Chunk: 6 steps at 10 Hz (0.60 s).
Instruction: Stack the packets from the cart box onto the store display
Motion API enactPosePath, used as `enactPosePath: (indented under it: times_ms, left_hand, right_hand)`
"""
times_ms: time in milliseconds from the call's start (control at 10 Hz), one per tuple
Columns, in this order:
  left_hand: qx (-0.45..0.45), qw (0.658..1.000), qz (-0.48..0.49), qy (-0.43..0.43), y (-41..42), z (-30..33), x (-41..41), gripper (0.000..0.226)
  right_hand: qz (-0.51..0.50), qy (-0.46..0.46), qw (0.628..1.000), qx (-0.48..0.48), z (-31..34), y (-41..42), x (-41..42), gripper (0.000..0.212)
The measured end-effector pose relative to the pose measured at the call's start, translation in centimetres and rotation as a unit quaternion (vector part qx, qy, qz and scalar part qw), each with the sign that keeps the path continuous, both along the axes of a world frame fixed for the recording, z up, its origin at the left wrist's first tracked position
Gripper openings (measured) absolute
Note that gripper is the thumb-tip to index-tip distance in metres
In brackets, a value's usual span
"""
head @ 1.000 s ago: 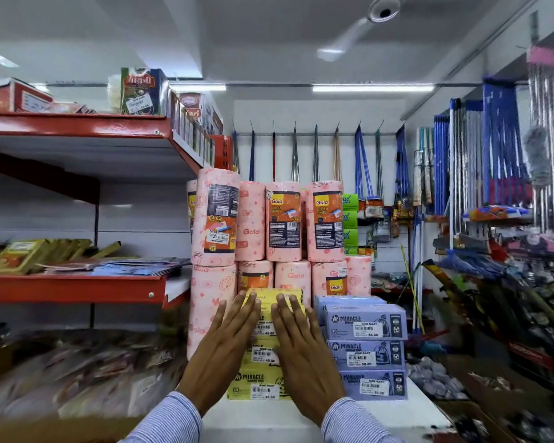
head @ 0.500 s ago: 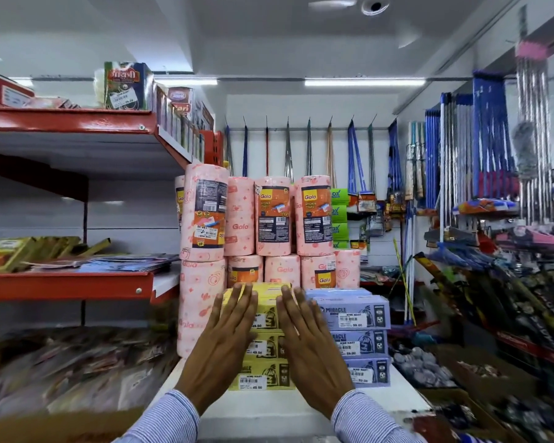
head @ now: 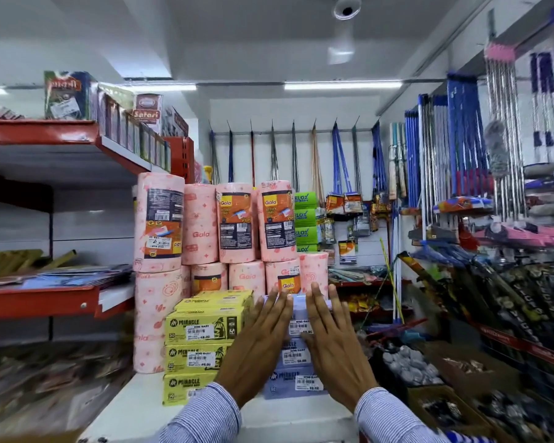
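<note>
Blue packet stack (head: pixel 296 362), lower centre of frame, sits on the white display top (head: pixel 135 407), touching the yellow packet stack (head: pixel 202 343) on its left; three blue packets visible, labels facing the camera. Both hands flat on the stack's front, fingers extended and close together, gripping nothing: left hand (head: pixel 258 343) over the left edge where blue meets yellow, right hand (head: pixel 331 343) over the right part. Step looks like squaring the blue stack up. To do it well, press evenly with both palms so the packets slide back together, keep the fronts flush with the yellow fronts, and watch the top packet, which could skew if pushed off-centre. Edges: pink Gala rolls (head: pixel 237 225) stand right behind both stacks, two tiers high, so little room to push back; a hard shove may tip the rolls. Right of the blue stack the display top appears to end, with bins of small goods (head: pixel 406 362) below at lower right, so avoid sideways drift that way. Free room is in front, bare white surface near the sleeves. Red shelves (head: pixel 45 298) at left are well apart. Cart box not in view.
</note>
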<state>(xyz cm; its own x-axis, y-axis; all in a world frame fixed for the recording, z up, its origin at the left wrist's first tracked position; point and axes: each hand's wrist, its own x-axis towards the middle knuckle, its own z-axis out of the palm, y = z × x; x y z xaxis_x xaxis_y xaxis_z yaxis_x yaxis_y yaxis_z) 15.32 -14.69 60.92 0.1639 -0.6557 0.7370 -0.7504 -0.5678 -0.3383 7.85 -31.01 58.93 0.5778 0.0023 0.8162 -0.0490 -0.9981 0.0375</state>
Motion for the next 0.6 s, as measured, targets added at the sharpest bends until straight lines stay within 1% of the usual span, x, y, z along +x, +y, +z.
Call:
enactPosePath:
  times_ms: [100,200,300,400,500,600]
  left_hand:
    - [-0.01,1.0,0.002,0.001,-0.2,-0.2,-0.4,0.062]
    - [-0.019,1.0,0.01,0.001,-0.2,-0.4,-0.5,0.057]
    - [-0.021,0.999,0.021,0.02,-0.3,-0.5,-0.1,0.07]
    - [-0.014,0.999,0.032,0.024,-0.4,-0.6,0.2,0.073]
    - [-0.018,1.0,0.018,0.008,-0.5,-0.7,0.5,0.068]
    - [-0.031,0.999,0.039,-0.014,-0.4,-0.3,0.2,0.06]
  right_hand:
    - [0.014,0.001,1.0,-0.005,-0.2,-0.4,0.5,0.074]
    - [0.024,0.008,1.0,-0.015,-0.2,-0.7,0.8,0.07]
    - [0.024,0.014,0.999,-0.022,-0.2,-0.9,1.0,0.066]
    - [0.005,0.026,0.999,-0.03,-0.2,-0.8,1.0,0.064]
    - [-0.009,0.029,0.999,-0.03,0.1,-0.4,0.8,0.064]
    - [-0.03,0.024,0.998,-0.04,0.8,0.4,0.1,0.061]
